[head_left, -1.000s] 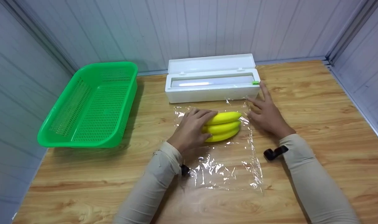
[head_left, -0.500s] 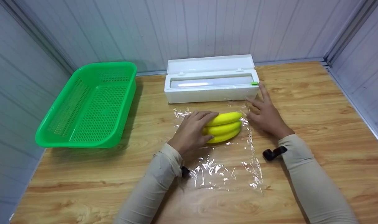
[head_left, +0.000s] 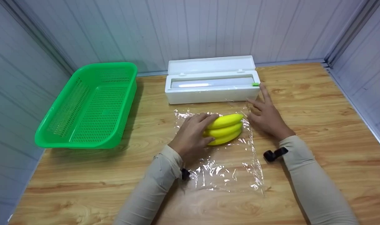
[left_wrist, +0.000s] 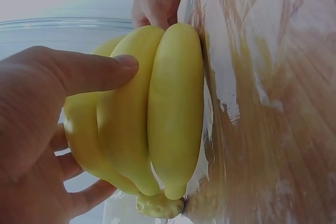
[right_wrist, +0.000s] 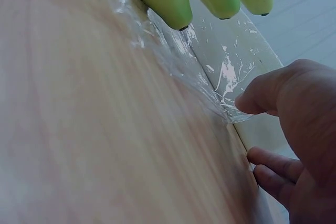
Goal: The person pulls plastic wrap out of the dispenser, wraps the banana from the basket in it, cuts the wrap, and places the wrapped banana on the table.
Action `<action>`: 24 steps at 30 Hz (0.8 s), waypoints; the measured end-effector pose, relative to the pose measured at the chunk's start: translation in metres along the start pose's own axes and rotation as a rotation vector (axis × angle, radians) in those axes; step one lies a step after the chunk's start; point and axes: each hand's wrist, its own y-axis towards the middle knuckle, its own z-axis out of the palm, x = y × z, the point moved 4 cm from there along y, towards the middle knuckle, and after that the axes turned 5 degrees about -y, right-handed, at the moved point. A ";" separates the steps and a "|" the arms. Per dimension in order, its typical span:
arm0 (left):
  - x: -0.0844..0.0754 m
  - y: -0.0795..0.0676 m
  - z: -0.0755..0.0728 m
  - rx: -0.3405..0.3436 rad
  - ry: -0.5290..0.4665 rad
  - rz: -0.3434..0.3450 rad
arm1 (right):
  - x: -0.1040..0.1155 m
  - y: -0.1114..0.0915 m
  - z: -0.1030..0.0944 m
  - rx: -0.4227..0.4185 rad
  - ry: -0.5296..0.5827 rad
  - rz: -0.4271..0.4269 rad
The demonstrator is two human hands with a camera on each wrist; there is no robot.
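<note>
A bunch of yellow bananas (head_left: 224, 129) lies on a sheet of clear cling film (head_left: 215, 173). My left hand (head_left: 193, 132) grips its left end, and the left wrist view has the thumb (left_wrist: 113, 72) across the bananas with the fingers behind them. The film stretches back toward a white cling film box (head_left: 213, 93), whose lid stands up. At the right end of that box my right hand (head_left: 266, 115) touches it with its fingers, the index finger at the corner beside a green slider (head_left: 255, 84). In the right wrist view, the thumb (right_wrist: 257, 95) is right at the film's edge.
A green plastic basket (head_left: 125, 125) stands on the left of the wooden table (head_left: 93, 193). Pale panel walls (head_left: 146, 31) rise behind the table and at both sides. A film roll (head_left: 211, 83) sits inside the white box.
The left hand and the bananas have shifted slightly toward the front. The right hand keeps its place at the box, and the view has moved a little.
</note>
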 end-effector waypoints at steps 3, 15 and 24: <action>-0.004 0.000 -0.001 -0.010 0.016 0.037 | 0.000 0.000 -0.001 -0.006 -0.025 -0.008; -0.003 -0.004 0.000 0.010 0.023 0.003 | 0.002 0.001 -0.002 0.003 -0.044 0.002; -0.001 -0.007 -0.003 0.004 -0.017 0.021 | 0.014 -0.009 -0.003 0.038 0.044 0.102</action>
